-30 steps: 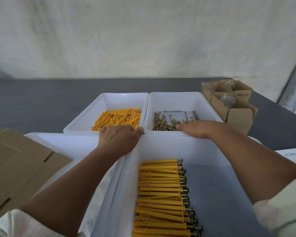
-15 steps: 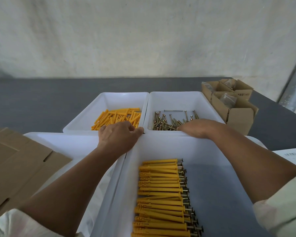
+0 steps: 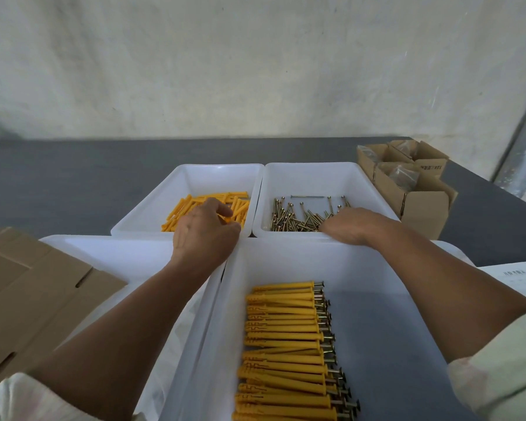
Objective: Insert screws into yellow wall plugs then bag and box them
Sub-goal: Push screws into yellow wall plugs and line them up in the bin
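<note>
the left hand (image 3: 205, 232) hangs over the near rim of the plug tray (image 3: 152, 208), its fingers curled down onto the loose yellow wall plugs (image 3: 179, 211). these lie directly under and just beyond its fingertips. most plugs slant from near-left to far-right, and a few at the back lie crosswise. whether a plug is already pinched cannot be told, since the back of the hand hides the fingertips.

the right hand (image 3: 351, 226) reaches over the near wall of the screw tray (image 3: 365, 183), fingers pointing left into the heap of screws (image 3: 295, 217). the heap sits just left of the hand, shafts mostly running away from the person with heads at the far end. its grasp cannot be told either.

each hand is nearer its own supply, so no crossing seems needed. the pieces would likely meet above the near tray (image 3: 286, 262), where assembled plugs (image 3: 283, 338) lie side by side, screw heads to the right.
</note>
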A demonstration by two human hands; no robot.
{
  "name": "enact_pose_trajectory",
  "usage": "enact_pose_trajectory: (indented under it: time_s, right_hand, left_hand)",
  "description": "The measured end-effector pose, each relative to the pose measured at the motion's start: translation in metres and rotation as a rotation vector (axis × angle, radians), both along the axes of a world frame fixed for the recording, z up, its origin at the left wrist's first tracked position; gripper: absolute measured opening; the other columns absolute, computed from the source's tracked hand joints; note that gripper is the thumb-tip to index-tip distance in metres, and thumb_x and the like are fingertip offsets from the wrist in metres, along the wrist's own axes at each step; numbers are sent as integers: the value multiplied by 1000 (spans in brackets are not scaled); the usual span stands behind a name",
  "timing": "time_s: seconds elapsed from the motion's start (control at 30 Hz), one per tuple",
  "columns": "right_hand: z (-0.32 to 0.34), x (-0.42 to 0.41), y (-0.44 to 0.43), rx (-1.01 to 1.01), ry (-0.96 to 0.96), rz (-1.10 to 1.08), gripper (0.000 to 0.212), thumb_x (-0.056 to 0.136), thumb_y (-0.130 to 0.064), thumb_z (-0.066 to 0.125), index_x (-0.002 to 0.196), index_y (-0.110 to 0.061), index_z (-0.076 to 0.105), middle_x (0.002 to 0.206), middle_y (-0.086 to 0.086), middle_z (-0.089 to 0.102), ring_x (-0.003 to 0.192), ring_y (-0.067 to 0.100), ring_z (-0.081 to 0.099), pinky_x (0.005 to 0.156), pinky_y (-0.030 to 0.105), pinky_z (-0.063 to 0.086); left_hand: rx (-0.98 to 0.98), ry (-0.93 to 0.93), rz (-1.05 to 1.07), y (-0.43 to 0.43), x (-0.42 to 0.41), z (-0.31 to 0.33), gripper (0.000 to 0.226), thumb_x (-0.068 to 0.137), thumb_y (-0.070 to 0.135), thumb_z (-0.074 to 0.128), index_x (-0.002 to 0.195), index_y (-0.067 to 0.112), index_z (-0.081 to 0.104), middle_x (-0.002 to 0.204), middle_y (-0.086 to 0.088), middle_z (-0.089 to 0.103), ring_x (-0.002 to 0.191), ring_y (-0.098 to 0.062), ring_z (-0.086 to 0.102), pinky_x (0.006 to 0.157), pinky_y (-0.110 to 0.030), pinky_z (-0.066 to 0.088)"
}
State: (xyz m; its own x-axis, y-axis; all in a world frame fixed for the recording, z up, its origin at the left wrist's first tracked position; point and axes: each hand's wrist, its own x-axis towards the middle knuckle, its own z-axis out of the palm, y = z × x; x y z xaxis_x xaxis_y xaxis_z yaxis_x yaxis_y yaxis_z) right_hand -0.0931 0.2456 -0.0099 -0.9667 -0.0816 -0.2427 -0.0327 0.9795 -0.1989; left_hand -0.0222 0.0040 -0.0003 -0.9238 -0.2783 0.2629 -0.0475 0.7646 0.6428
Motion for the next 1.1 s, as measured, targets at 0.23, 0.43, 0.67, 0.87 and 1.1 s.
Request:
enact_pose_trajectory:
  time_s: [0.23,0.43,0.67,0.87,1.1]
  right_hand:
    - [-3,-1,2,-11,9,-38,36,83,-47,36,98,-20,56,130,10,55,111,28,52,92,41,44]
    - [-3,-3,1,-8,-3,-14,38,79,-46,34,94,-19,55,122,9,58,107,27,52,89,39,42]
    - [-3,-3,0,-45,40,-32,19,74,-36,36,66,-21,44,79,-1,49,73,17,47,67,34,36]
    - [-6,-5,0,-60,98,-50,19,60,-37,34,64,-20,43,76,-1,51,68,16,48,59,32,35]
    - [-9,-7,3,-122,151,-119,27,61,-40,45,71,-17,54,80,0,59,72,18,57,59,30,39]
  left_hand:
    - [55,161,12,0,0,4,19,85,12,58,99,25,61,83,9,61,77,-7,52,59,-18,34]
    - [206,328,27,-1,2,12,15,88,15,59,96,28,59,82,10,60,75,-3,57,64,-15,40]
    - [512,509,-35,4,6,25,18,86,16,66,84,33,61,93,1,64,69,-7,61,68,-32,53]
    - [787,329,-240,16,13,23,12,91,4,63,89,16,62,68,3,68,74,-19,73,66,-30,60]
    - [851,46,-371,25,15,10,4,92,3,62,93,6,65,76,-9,66,70,-18,70,66,-33,60]
